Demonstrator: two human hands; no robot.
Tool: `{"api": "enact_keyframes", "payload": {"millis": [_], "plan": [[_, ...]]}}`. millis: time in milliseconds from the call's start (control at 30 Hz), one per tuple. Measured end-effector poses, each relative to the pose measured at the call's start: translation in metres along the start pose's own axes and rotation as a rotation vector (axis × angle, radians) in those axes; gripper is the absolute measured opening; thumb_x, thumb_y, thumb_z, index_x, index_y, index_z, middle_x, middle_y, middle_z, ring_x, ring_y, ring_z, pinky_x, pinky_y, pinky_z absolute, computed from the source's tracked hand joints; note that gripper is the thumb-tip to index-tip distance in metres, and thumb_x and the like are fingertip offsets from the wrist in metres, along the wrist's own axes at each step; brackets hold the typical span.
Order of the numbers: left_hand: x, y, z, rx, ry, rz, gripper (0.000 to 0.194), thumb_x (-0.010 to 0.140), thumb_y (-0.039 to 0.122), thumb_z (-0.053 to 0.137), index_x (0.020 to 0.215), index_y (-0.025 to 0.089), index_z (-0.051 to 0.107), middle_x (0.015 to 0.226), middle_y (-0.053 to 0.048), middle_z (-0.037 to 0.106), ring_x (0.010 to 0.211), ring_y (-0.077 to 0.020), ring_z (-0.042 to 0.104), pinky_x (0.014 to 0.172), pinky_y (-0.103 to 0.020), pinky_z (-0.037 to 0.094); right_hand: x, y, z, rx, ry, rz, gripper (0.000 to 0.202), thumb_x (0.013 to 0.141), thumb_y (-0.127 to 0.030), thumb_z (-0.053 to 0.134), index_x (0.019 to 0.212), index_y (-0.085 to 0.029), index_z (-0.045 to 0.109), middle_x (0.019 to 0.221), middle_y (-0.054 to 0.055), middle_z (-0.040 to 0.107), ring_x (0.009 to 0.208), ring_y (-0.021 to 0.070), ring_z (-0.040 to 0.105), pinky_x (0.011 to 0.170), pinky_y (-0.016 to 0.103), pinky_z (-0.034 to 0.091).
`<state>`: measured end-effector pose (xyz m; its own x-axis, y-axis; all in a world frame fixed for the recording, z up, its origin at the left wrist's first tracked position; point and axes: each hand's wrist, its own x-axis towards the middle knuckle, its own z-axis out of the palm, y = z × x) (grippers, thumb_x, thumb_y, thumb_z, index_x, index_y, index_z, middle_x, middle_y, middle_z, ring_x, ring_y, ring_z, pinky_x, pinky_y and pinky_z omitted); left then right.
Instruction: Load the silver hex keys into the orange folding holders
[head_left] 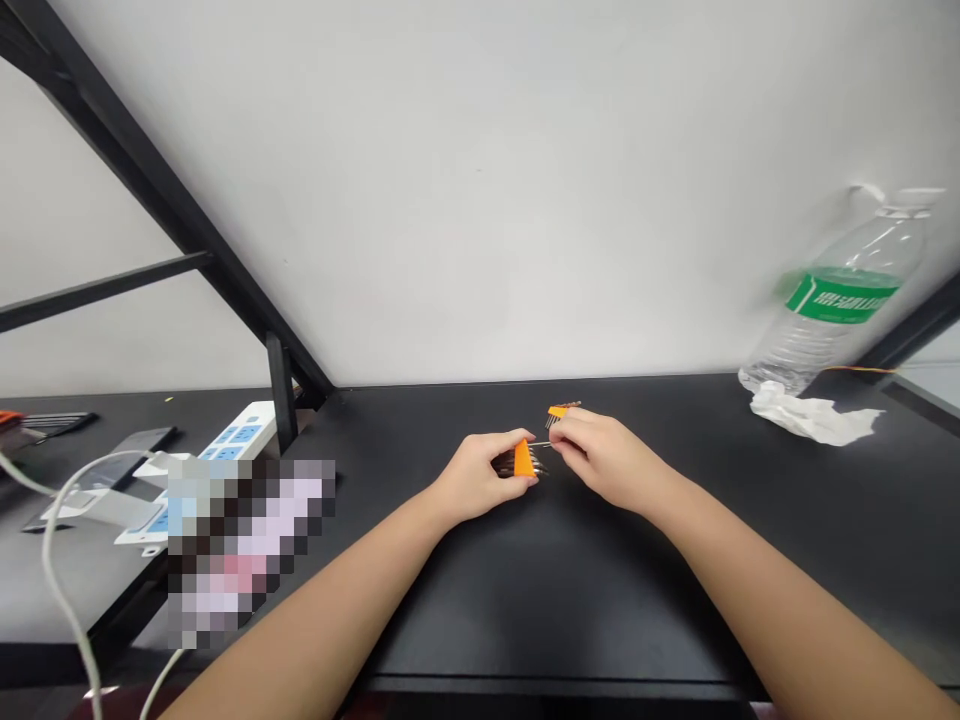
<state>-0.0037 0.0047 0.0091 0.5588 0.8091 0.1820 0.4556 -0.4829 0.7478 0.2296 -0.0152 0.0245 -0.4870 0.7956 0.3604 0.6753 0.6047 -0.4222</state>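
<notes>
Orange is the small holder [524, 460], and we have it between the thumb and the fingers of our left hand [480, 472], over the middle of the black table [570, 620]. Its long axis runs away from us, from the thumb to the fingers, while several metal bits [537, 466] pass through it crosswise and point to the right. Our right hand [600, 455] faces it from that side, with its fingertips pinched on one thin rod [541, 444]. This rod lies nearly level, directed at the far end of the holder; whether its tip is inside, we cannot tell. So our left hand is on the holder itself, and our right hand is just beside it. A second orange holder [557, 411], with thin pins, shows just beyond our right fingers. Farther to the right we find a clear bottle [844, 300] and a crumpled tissue [814, 415], near the wall [480, 200]; to the left, a white power strip [259, 420].
</notes>
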Motion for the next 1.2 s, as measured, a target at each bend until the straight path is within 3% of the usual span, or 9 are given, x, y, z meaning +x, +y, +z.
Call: {"api": "enact_keyframes", "payload": {"millis": [167,500,833,1000,1133,1200], "plan": [[0.0,0.004,-0.002,0.009,-0.019,0.036,0.029,0.078,0.027,0.071,0.107,0.02,0.069,0.083,0.002,0.063,0.073,-0.0128,0.056,0.07,-0.023,0.047,0.0,-0.003,0.0,0.002,-0.02,-0.007,0.018,0.098,-0.013,0.047,0.085,-0.022,0.057,0.087,0.002,0.061,0.081,0.0169,0.058,0.073,0.03,0.044],[0.0,-0.003,0.0,-0.009,0.005,0.019,0.041,0.077,0.03,0.073,0.116,0.02,0.068,0.088,0.0,0.067,0.077,-0.0148,0.061,0.074,-0.025,0.05,-0.001,0.001,-0.002,-0.031,-0.027,-0.001,0.019,0.098,-0.012,0.046,0.086,-0.021,0.059,0.086,0.002,0.06,0.079,0.0164,0.057,0.072,0.03,0.044],[0.0,0.003,-0.003,0.03,-0.076,0.059,0.03,0.08,0.029,0.071,0.109,0.022,0.07,0.08,0.002,0.063,0.071,-0.0127,0.056,0.069,-0.023,0.048,-0.003,-0.003,-0.005,-0.052,-0.014,-0.041,0.023,0.098,-0.012,0.048,0.089,-0.02,0.068,0.091,0.006,0.064,0.077,0.0168,0.06,0.071,0.031,0.046],[-0.001,0.0,-0.003,0.057,-0.068,0.115,0.042,0.074,0.029,0.08,0.115,0.028,0.072,0.109,-0.003,0.067,0.101,-0.0204,0.063,0.093,-0.031,0.051,-0.002,-0.012,-0.006,0.278,0.008,-0.062,0.02,0.097,-0.017,0.054,0.09,-0.023,0.072,0.089,0.004,0.069,0.082,0.018,0.063,0.076,0.033,0.049],[-0.002,-0.001,-0.002,0.019,-0.096,0.174,0.046,0.075,0.03,0.081,0.12,0.03,0.071,0.125,-0.006,0.062,0.113,-0.0223,0.062,0.102,-0.036,0.049,0.002,-0.016,-0.003,0.787,-0.058,0.211,0.01,0.09,-0.032,0.068,0.09,-0.023,0.07,0.082,0.001,0.066,0.069,0.0145,0.059,0.061,0.029,0.046],[-0.003,0.0,-0.002,0.007,-0.093,0.185,0.048,0.075,0.029,0.081,0.122,0.029,0.07,0.121,-0.006,0.064,0.109,-0.0217,0.063,0.099,-0.036,0.051,0.003,-0.013,0.0,1.009,-0.136,0.362,0.023,0.083,-0.039,0.076,0.091,-0.022,0.063,0.077,-0.002,0.061,0.06,0.0112,0.052,0.052,0.025,0.04]]}}
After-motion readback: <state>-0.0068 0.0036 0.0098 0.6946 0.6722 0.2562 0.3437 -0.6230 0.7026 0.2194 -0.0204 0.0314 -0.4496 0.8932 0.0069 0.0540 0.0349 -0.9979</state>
